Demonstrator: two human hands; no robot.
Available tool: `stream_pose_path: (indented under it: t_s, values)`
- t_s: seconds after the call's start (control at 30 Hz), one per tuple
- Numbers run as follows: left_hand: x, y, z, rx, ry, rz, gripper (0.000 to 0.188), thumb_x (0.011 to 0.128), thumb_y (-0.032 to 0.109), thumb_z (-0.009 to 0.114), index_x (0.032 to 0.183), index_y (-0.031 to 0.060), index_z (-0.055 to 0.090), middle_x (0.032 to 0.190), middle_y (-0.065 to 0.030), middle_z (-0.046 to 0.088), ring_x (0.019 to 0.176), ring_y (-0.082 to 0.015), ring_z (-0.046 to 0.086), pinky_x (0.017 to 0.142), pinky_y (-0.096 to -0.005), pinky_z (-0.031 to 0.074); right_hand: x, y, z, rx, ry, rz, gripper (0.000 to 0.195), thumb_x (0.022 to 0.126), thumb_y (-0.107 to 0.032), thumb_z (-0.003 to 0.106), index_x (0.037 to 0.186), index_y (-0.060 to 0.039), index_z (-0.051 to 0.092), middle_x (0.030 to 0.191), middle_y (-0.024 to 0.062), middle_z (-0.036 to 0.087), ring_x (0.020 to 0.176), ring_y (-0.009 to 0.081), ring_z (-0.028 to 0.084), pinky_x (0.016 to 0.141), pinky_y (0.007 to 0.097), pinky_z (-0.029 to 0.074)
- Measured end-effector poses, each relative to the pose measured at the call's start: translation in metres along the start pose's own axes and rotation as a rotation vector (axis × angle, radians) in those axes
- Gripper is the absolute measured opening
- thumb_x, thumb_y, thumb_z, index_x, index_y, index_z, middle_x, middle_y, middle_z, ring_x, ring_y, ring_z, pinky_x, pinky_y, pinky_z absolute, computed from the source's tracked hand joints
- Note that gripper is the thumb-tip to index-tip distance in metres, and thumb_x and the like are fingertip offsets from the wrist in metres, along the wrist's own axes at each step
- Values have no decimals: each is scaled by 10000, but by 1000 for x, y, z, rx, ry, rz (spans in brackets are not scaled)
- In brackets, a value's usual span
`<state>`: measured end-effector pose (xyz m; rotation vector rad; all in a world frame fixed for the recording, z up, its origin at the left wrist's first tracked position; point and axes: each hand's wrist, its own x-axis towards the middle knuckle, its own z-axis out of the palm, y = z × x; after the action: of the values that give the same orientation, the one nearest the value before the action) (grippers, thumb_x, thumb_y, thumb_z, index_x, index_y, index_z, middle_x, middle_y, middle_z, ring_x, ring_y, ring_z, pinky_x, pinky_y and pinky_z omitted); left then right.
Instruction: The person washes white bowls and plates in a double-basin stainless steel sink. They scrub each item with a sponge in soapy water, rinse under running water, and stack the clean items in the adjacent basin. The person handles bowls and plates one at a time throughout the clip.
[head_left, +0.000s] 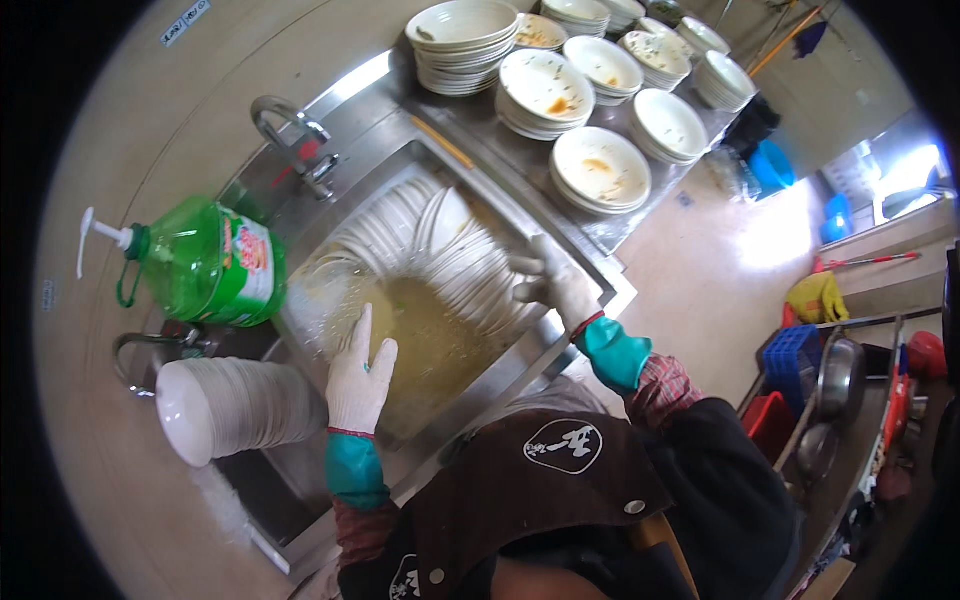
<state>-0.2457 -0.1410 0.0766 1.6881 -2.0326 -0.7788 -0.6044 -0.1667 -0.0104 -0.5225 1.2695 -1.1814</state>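
Note:
Over the near left part of a steel sink basin (450, 420) is my left hand (362, 371), in a white knit glove above a teal rubber glove cuff, fingers apart and holding nothing. My right hand (555, 281), gloved alike, hovers with spread fingers by the basin's right edge, beside a row of white plates (480, 277); whether it touches them is unclear. More white plates (390, 225) lean in rows in the cloudy, sudsy water (420, 330). Parts of the plates are under water.
Stacks of food-soiled white bowls (600, 169) stand on the steel counter beyond. A green pump bottle (210, 262) and a faucet (292, 142) are left of the basin. Nearer, a long stack of white dishes (240, 405) lies on its side over a second basin. Shelving with a blue basket (791, 367) is at right.

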Motion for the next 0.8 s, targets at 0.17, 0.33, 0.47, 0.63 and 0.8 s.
stream_pose_path:
  t_s: [0.17, 0.33, 0.47, 0.63, 0.8]
  values:
    - [19, 22, 48, -171, -166, -123, 708, 1076, 374, 653, 1665, 48, 433, 1541, -308, 592, 1428, -450, 573, 1196, -472, 447, 37, -68, -123, 74, 353, -148, 979, 1006, -750, 616, 1590, 19, 456, 1245, 220, 736, 810, 271, 740, 777, 432, 647]
    - [78, 71, 99, -269, -187, 59, 743, 1074, 363, 671, 1689, 53, 392, 1591, -264, 578, 1496, -383, 547, 1228, -419, 425, 102, -104, -199, -88, 400, -86, 952, 955, -753, 699, 1516, 4, 560, 1295, 220, 710, 933, 317, 767, 730, 424, 667]
    - [149, 131, 159, -527, -157, -12, 814, 1076, 346, 690, 1717, 18, 310, 1600, -270, 574, 1528, -310, 520, 1233, -387, 417, 178, -113, -220, -115, 164, -112, 730, 972, -566, 795, 1385, 23, 675, 1171, 137, 769, 863, 212, 767, 707, 332, 624]
    - [245, 194, 239, -769, -94, -254, 941, 1082, 417, 697, 1715, -73, 204, 1721, -291, 386, 1589, -286, 416, 1284, -353, 358, 196, -128, -230, -423, 42, -13, 625, 938, -364, 879, 1337, 83, 701, 1140, 154, 799, 923, 201, 758, 801, 336, 616]
    - [253, 195, 258, -962, -66, -479, 605, 880, 338, 754, 1355, -33, 697, 1149, -220, 801, 1054, -297, 777, 948, -388, 593, 152, -158, -187, -629, 114, -113, 568, 918, -326, 904, 1288, 71, 737, 1138, 135, 805, 970, 166, 728, 844, 320, 585]
